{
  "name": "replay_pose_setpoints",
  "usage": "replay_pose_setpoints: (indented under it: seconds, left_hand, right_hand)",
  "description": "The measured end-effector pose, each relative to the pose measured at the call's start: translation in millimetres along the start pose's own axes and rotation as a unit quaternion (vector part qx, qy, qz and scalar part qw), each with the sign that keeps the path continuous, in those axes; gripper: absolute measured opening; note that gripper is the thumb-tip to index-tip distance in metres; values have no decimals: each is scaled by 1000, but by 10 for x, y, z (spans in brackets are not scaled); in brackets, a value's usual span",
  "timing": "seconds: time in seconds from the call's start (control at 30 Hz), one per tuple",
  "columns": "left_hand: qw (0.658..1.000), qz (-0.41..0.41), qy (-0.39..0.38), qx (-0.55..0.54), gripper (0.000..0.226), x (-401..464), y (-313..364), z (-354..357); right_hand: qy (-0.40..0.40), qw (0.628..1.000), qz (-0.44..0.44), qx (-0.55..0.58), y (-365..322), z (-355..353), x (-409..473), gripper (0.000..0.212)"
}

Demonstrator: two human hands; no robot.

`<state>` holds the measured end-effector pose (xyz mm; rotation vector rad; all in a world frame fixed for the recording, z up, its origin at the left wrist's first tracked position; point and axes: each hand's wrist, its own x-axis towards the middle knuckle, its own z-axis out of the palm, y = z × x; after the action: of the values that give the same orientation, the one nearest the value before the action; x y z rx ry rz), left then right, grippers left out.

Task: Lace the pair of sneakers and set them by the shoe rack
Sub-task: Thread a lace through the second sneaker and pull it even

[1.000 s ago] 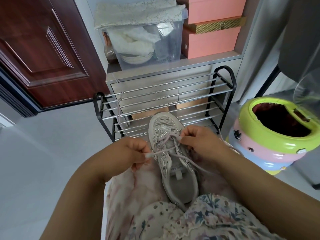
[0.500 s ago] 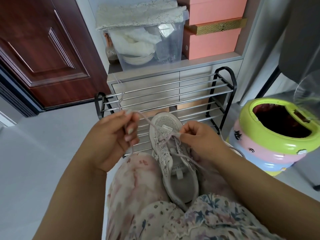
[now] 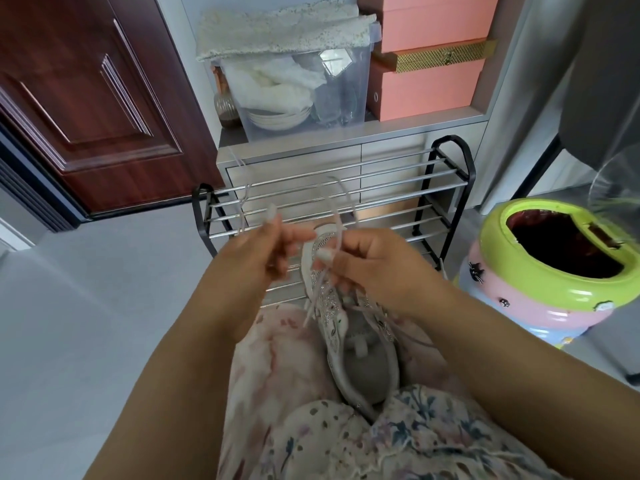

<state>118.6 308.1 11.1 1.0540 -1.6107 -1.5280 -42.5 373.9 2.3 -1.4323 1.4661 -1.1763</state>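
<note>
A white and grey sneaker [image 3: 360, 348] lies on my lap, toe pointing toward the black shoe rack [image 3: 446, 199] with chrome bars. My right hand [image 3: 374, 268] is above its toe, pinching a pale shoelace [image 3: 337, 223] that rises from the eyelets and curls up over the rack. My left hand [image 3: 256, 258] is raised beside it, fingers spread and blurred, with another thin lace strand [image 3: 242, 202] trailing up from it. Only one sneaker shows clearly; the hands hide its front.
Behind the rack a low grey cabinet [image 3: 294, 168] carries a clear plastic bin [image 3: 298, 84] and pink boxes [image 3: 429, 84]. A green and pink round container [image 3: 554, 271] stands at the right. A dark red door [image 3: 86, 98] is at the left, over grey floor [image 3: 86, 306].
The left hand has lifted and swung toward the right hand. The right hand has risen off the sneaker, drawing the lace up.
</note>
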Motion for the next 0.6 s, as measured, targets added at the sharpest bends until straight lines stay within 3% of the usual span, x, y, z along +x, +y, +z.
replay_pose_setpoints:
  seconds: [0.07, 0.17, 0.3, 0.43, 0.6]
  left_hand:
    - [983, -8, -36, 179, 37, -48, -93, -42]
    - [964, -14, -137, 225, 12, -98, -194, 7]
    - [959, -13, -138, 249, 4, -38, -305, 41]
    - [985, -17, -79, 150, 5, -54, -344, 84]
    - [995, -34, 0, -90, 14, -75, -474, 115]
  right_hand:
    - [4, 1000, 2, 22, -28, -60, 42, 19]
    - [8, 1000, 3, 28, -41, -56, 93, 20]
    - [19, 999, 13, 48, -55, -44, 116, 22]
    - [22, 997, 37, 66, -36, -53, 125, 28]
    - [-8, 992, 111, -52, -18, -105, -7, 31]
